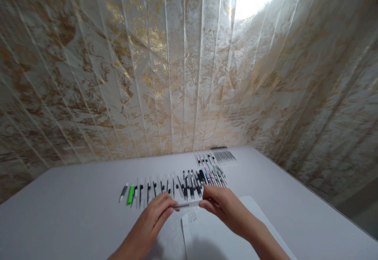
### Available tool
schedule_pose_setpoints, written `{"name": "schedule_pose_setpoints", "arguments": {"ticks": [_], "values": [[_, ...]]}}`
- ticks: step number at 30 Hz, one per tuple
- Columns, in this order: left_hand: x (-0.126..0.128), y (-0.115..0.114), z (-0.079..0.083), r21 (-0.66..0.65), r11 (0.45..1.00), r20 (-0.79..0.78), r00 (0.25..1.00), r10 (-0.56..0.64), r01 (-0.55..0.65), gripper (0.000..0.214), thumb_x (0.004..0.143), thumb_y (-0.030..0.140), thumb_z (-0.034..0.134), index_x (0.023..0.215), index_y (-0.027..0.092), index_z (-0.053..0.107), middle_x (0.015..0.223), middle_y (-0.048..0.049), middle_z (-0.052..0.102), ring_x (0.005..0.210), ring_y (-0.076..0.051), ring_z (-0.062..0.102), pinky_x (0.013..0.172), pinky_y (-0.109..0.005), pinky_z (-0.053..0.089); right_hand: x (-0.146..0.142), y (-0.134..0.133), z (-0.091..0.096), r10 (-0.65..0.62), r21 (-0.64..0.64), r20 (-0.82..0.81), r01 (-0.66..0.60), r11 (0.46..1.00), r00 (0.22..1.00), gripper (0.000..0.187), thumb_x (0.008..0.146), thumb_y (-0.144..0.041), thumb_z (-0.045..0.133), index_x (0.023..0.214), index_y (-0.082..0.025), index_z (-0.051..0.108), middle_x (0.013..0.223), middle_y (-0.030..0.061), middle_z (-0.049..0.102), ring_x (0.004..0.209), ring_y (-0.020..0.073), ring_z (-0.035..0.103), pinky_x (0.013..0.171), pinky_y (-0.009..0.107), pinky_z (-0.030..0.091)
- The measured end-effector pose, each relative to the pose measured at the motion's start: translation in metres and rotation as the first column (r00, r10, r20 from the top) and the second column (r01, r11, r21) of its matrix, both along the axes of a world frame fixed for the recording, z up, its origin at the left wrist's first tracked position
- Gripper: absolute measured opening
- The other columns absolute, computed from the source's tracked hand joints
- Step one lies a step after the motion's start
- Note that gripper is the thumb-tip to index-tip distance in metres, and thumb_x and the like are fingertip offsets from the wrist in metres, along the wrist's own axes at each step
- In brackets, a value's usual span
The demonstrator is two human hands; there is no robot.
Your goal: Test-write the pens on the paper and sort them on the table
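Between my two hands a thin pen [189, 204] lies almost level above the table. Its left part looks dark, its right part pale or see-through. My left hand [158, 212] pinches the left end between thumb and fingers. At the other end, the fingers of my right hand [220, 205] are closed on it, and they hide its tip. Just beyond the hands is a long row of pen parts [148, 193], clear tubes with dark refills and small black caps. Under the right hand lies a sheet of white paper [218, 234] with a little writing [192, 216] near its corner.
A bright green highlighter [130, 194] and a grey-and-white pen [123, 192] lie at the row's left end. Several pastel and black pens [211, 175] are bunched at the right. Behind them is a set of dark refills [225, 156]. A gold-patterned curtain [177, 75] hangs behind the white table [73, 212].
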State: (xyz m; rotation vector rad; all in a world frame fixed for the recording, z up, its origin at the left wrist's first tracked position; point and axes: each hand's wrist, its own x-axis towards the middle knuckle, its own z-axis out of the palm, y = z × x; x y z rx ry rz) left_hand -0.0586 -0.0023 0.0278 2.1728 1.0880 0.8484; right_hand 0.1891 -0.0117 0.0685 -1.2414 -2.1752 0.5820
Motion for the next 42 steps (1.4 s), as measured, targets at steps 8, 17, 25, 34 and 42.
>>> {"name": "schedule_pose_setpoints", "arguments": {"ticks": [8,17,25,34,42], "values": [[0.002,0.0,-0.002,0.215,0.963,0.018,0.987,0.161,-0.161,0.022,0.091,0.033,0.05,0.092,0.028,0.071,0.095,-0.0024,0.068,0.093,-0.021,0.062,0.085,-0.03,0.049,-0.012,-0.001,-0.01,-0.154,-0.043,0.009,0.154,0.987,0.988,0.054,0.099,-0.046,0.026,0.054,-0.021,0.043,0.049,-0.0023,0.046,0.046,0.0125,0.044,0.053,0.024,0.03],[0.004,0.001,-0.004,0.219,0.956,0.034,0.98,0.195,-0.197,0.023,0.091,0.035,0.05,0.093,0.028,0.071,0.093,-0.0022,0.069,0.09,-0.021,0.063,0.083,-0.03,0.049,-0.012,-0.001,-0.011,-0.152,-0.087,-0.021,0.149,0.985,0.988,0.038,0.098,-0.044,0.03,0.066,-0.023,0.035,0.058,-0.0035,0.044,0.054,0.0145,0.043,0.055,0.024,0.03],[0.005,0.0,-0.007,0.205,0.962,0.017,0.984,0.178,-0.178,0.021,0.09,0.033,0.052,0.093,0.028,0.072,0.095,-0.0019,0.07,0.093,-0.021,0.062,0.084,-0.03,0.048,-0.013,0.003,-0.014,-0.168,-0.055,-0.085,0.164,0.985,0.982,0.033,0.097,-0.044,0.032,0.072,-0.023,0.04,0.066,-0.0018,0.049,0.059,0.0152,0.047,0.058,0.024,0.031],[0.007,0.001,-0.012,0.231,0.955,0.01,0.982,0.19,-0.187,0.02,0.09,0.032,0.053,0.092,0.026,0.072,0.092,-0.0014,0.069,0.09,-0.021,0.063,0.082,-0.032,0.049,-0.011,0.004,-0.013,-0.176,-0.078,-0.073,0.171,0.982,0.982,0.031,0.095,-0.044,0.034,0.079,-0.022,0.047,0.071,-0.0005,0.058,0.063,0.0153,0.052,0.061,0.023,0.034],[0.007,-0.001,-0.011,0.281,0.941,0.017,0.982,0.19,-0.187,0.02,0.091,0.032,0.052,0.092,0.026,0.071,0.09,-0.0013,0.069,0.086,-0.02,0.063,0.08,-0.031,0.05,-0.011,0.006,-0.014,-0.214,-0.138,-0.025,0.209,0.968,0.977,0.044,0.096,-0.048,0.026,0.064,-0.022,0.042,0.058,-0.0016,0.051,0.056,0.0151,0.048,0.059,0.024,0.031]]}}
